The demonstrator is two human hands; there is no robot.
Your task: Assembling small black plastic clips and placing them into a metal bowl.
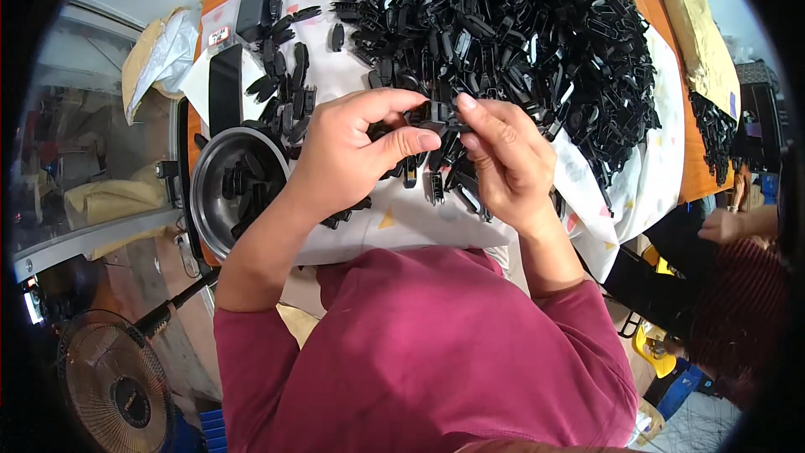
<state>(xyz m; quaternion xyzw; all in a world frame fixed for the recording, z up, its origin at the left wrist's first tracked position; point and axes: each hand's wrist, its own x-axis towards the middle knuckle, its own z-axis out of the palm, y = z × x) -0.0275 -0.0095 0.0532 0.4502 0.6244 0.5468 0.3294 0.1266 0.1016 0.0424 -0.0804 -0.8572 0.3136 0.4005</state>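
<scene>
Above the near edge of the table, a small black plastic part (pixel 435 114) is held between both hands. The thumb and index finger of my left hand (pixel 352 147) are closed on its left side. On its other side, my right hand (pixel 510 155) pinches with thumb and fingertips; the exact grip is partly hidden. Beyond my hands spreads a big heap of similar black plastic parts (pixel 520 42), some with shiny faces. A few loose ones, such as a ribbed part (pixel 434 188), lie just below my fingers on the white patterned cloth (pixel 394 222).
At the left stands a steel bowl (pixel 199 193) with black parts in it. Past it lie a dark phone-like slab (pixel 225 90) and a grey box (pixel 253 10). A fan (pixel 117 377) is at lower left. Another person's hand (pixel 721 225) shows at the right.
</scene>
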